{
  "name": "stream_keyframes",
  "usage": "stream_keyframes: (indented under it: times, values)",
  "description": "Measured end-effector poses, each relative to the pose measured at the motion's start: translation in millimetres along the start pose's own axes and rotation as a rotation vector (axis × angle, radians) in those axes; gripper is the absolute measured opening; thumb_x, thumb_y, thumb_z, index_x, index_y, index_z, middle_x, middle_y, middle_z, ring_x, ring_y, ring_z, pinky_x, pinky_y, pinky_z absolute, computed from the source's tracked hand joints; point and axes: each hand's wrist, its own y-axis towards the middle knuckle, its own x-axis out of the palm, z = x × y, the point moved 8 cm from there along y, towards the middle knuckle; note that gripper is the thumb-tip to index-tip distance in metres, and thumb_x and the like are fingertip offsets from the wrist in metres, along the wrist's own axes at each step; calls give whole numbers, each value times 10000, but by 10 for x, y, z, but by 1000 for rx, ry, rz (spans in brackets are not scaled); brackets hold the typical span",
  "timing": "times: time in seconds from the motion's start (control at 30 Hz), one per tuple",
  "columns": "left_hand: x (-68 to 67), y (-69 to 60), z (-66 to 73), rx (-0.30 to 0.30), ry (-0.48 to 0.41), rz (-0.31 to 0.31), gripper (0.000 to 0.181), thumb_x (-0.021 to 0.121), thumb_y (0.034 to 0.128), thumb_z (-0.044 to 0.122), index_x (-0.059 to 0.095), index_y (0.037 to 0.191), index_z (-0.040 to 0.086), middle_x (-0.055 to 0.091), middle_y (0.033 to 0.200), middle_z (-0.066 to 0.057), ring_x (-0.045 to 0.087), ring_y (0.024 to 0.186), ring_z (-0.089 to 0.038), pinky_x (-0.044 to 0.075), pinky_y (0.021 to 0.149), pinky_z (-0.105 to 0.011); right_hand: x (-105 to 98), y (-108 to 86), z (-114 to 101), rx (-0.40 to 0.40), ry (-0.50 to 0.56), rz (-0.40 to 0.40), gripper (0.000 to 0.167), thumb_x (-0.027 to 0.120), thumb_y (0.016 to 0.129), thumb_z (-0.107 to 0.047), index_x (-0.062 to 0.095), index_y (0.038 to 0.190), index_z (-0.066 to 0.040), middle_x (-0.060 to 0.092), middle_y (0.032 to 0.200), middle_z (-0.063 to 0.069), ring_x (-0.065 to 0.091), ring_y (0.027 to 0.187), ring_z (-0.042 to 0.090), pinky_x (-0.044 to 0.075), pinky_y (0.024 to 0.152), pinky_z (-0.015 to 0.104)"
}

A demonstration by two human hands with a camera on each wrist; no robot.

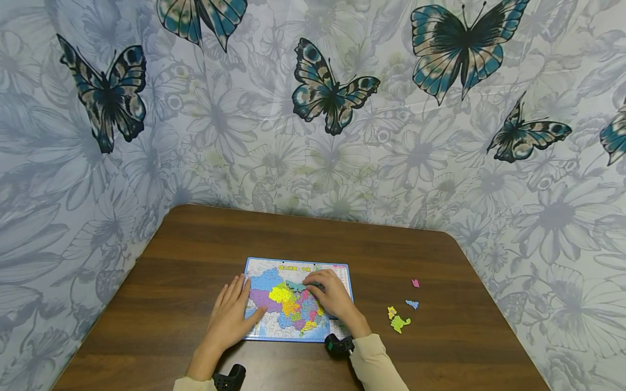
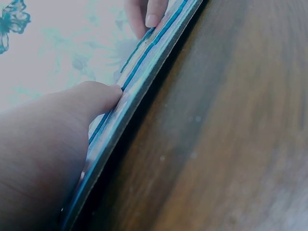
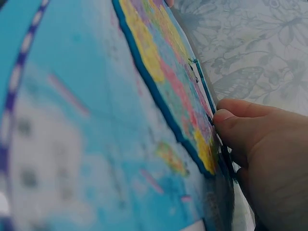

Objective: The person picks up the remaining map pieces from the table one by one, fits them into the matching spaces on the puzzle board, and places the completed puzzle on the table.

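Board (image 1: 268,332) lies long axis sideways (teal piece (image 1: 295,286) likewise), left hand (image 1: 230,315) spread on it, right hand (image 1: 335,296) pinching the piece.

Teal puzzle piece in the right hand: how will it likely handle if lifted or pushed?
The teal piece is probably stiff: pinched near one end by the right hand, it shows little sag in the left wrist view. Its thin edge there suggests low weight. Flat and irregular, it should slide rather than roll.
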Motion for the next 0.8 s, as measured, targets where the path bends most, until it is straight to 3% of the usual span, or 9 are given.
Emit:
stream_keyframes:
  times: [0.53, 0.8]
  values:
    - [19, 6, -19, 2, 10, 2, 872, 649, 957, 538, 417, 1523, -85, 304, 1640, -283, 254, 1539, -456, 146, 1250, -615, 40, 44, -68, -1, 7, 9, 164, 730, 977, -220, 792, 1121, -172, 726, 1219, -13, 588, 1178, 205, 497, 1027, 449]
    - [14, 6, -22, -5, 10, -5, 876, 647, 957, 539, 414, 1524, -86, 299, 1641, -284, 247, 1541, -458, 138, 1251, -618, 130, 62, -154, -46, -32, 10, 185, 715, 988, -236, 799, 1144, -182, 720, 1215, -4, 592, 1124, 211, 536, 938, 418]
